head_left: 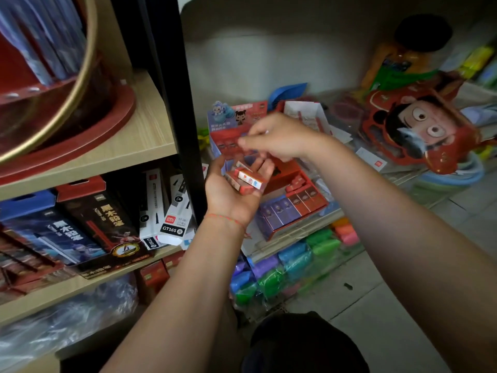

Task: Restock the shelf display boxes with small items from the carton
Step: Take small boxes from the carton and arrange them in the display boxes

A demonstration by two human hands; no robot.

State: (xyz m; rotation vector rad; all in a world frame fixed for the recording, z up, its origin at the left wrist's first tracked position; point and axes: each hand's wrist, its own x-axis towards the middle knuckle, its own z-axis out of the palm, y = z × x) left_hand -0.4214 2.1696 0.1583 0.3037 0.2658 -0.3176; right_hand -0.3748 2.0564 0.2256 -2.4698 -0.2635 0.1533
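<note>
My left hand (pixel 231 192) is palm up in the middle of the view, cupped around several small red and white boxes (pixel 248 180). Just above it my right hand (pixel 279 138) is blurred, its fingertips pinched together; whether a small box is between them I cannot tell. Behind both hands stands a display box (pixel 231 122) with a cartoon header card and red and blue packs inside. A lower display box (pixel 293 208) to the right holds rows of purple and red small boxes. No carton is clearly visible.
A black shelf upright (pixel 185 117) rises just left of my hands. Wooden shelves (pixel 134 146) on the left hold pencil boxes (pixel 88 230). Coloured clay packs (pixel 290 262) lie below the display boxes. A red cartoon-face cutout (pixel 419 127) leans at the right. Tiled floor (pixel 376 305) is lower right.
</note>
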